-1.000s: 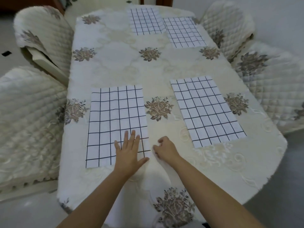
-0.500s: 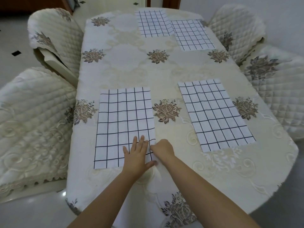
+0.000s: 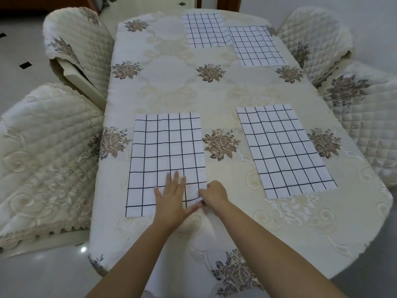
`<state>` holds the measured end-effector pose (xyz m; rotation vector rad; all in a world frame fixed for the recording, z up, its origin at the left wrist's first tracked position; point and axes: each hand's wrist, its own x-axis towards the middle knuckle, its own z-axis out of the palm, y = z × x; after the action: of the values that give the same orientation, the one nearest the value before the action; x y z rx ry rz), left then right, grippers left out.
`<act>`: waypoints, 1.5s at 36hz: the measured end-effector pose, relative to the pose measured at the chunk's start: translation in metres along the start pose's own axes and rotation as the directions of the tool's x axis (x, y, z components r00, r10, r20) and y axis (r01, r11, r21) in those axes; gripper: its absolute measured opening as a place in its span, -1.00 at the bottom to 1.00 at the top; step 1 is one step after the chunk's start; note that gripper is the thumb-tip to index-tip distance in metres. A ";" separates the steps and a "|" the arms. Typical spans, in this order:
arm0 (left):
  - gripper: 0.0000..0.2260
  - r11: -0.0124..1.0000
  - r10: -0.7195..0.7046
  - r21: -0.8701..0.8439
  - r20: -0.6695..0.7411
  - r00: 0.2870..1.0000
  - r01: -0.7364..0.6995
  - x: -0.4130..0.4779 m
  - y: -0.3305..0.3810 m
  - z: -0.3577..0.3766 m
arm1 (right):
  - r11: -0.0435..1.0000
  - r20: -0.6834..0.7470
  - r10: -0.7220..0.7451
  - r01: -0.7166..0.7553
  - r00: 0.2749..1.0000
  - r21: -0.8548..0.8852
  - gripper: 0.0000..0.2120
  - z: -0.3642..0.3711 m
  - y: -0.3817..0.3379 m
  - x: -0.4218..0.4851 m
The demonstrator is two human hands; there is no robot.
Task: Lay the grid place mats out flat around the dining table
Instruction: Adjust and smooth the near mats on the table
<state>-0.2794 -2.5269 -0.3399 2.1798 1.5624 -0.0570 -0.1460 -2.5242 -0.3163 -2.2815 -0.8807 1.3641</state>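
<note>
Several white place mats with black grid lines lie on the cream floral tablecloth [image 3: 171, 91]. The near left mat [image 3: 165, 151] is under both hands. My left hand [image 3: 174, 198] presses flat on its near right part with fingers straight and spread. My right hand [image 3: 214, 193] has curled fingers and pinches the mat's near right corner, which is lifted slightly. The near right mat [image 3: 281, 147] lies flat and untouched. Two far mats, one at the far end [image 3: 204, 29] and one at far right [image 3: 255, 46], overlap slightly at their edges.
Quilted cream chairs ring the table: two on the left [image 3: 79, 48] [image 3: 43, 151] and two on the right [image 3: 315, 37] [image 3: 365, 108]. The table's rounded near edge [image 3: 193, 282] is just below my forearms. Tiled floor shows at far left.
My right hand has moved left from the bare cloth onto the near left mat's corner and taken hold of it. My left hand stays flat on the mat. The camera has moved closer.
</note>
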 end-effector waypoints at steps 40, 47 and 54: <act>-0.80 0.912 -0.187 -0.410 -0.477 0.858 -0.029 -0.027 0.033 -0.126 | 0.843 0.263 -0.479 0.356 0.837 0.402 -0.87 -0.001 -0.149 -0.051; -0.62 0.971 0.016 -0.183 -0.586 0.810 -0.152 -0.026 0.047 -0.122 | 0.648 0.281 -0.572 0.214 0.770 0.731 -0.81 -0.028 -0.141 -0.038; -0.48 0.984 0.049 -0.152 -0.295 0.954 -0.097 -0.016 0.047 -0.087 | 0.704 0.215 -0.316 0.076 0.924 0.706 -0.79 -0.039 -0.091 -0.003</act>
<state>-0.2624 -2.5200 -0.2413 2.1848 1.5715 0.4200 -0.1437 -2.4575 -0.2438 -1.3719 -0.5406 1.6369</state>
